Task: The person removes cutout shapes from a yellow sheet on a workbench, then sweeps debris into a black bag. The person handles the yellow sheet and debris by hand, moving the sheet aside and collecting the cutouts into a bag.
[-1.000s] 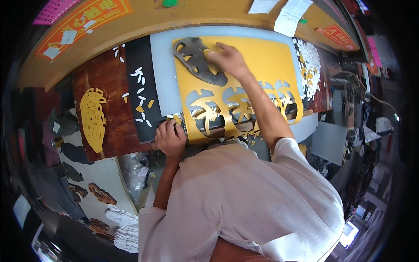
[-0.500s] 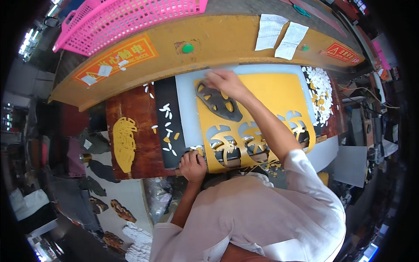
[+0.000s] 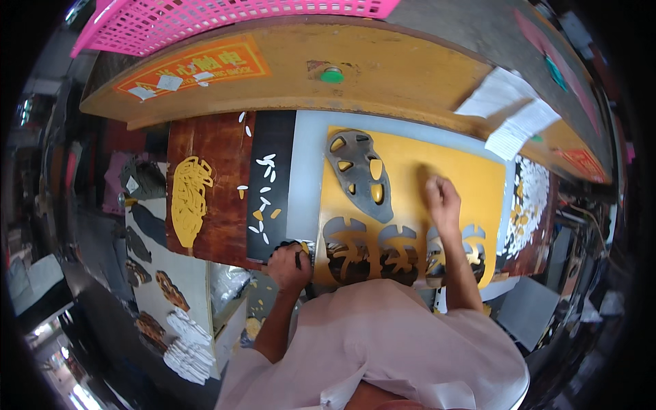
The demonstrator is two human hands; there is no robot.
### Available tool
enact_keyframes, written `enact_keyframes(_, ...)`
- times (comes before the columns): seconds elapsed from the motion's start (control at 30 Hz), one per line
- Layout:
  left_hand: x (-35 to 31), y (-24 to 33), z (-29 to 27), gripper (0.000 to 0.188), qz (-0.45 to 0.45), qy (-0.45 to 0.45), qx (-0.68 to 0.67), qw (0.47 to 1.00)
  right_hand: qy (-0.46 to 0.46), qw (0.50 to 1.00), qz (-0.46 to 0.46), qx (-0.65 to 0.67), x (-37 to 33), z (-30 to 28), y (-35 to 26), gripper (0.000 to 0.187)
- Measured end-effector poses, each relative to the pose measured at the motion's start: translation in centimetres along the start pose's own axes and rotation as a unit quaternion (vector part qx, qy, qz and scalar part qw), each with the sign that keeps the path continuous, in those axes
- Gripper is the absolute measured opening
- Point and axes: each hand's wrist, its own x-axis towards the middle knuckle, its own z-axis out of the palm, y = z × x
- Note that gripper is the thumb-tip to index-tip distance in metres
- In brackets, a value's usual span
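Sitting beyond yellow sheeting (image 3: 410, 198) is a pink basket (image 3: 225, 20).

A: What's up top L, from where we stand?
B: Pink perf. basket (image 3: 225, 22), above the brownish beam (image 3: 294, 68). Orange sticker (image 3: 236, 60) on beam's L part, white paper bits (image 3: 169, 83) stuck over it.
A: Mid-beam?
B: Green btn (image 3: 333, 75). Two white paper sheets (image 3: 523, 130) further R; red sticker (image 3: 581, 164) toward R end.
A: I see a teal cord (image 3: 555, 73), top R. Lower L?
B: Pale board (image 3: 195, 283) w/ brown pcs (image 3: 172, 291) + dark pcs (image 3: 147, 224), white stack (image 3: 187, 354) near its lower end.
A: Lower R?
B: Grey rect. panel (image 3: 526, 313).
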Motion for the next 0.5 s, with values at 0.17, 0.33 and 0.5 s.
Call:
enact_keyframes(0.17,0.9,0.6,-0.4,0.013,-0.008,-0.028,0.033,0.999,-0.054,0.948,-0.277,-0.151,-1.4,6.4,-2.7,0.078)
enact_keyframes(0.33,1.1,0.2,-0.3,0.012,-0.018,-0.042,0.018,0.999,0.01,0.921,-0.299,-0.248,0.3,14.2,-5.2,0.077)
enact_keyframes(0.5,1.0,-0.8,-0.1,0.011,-0.013,-0.031,-0.003,0.999,0.043,0.927,-0.312,-0.205,0.1,15.2,-5.5,0.075)
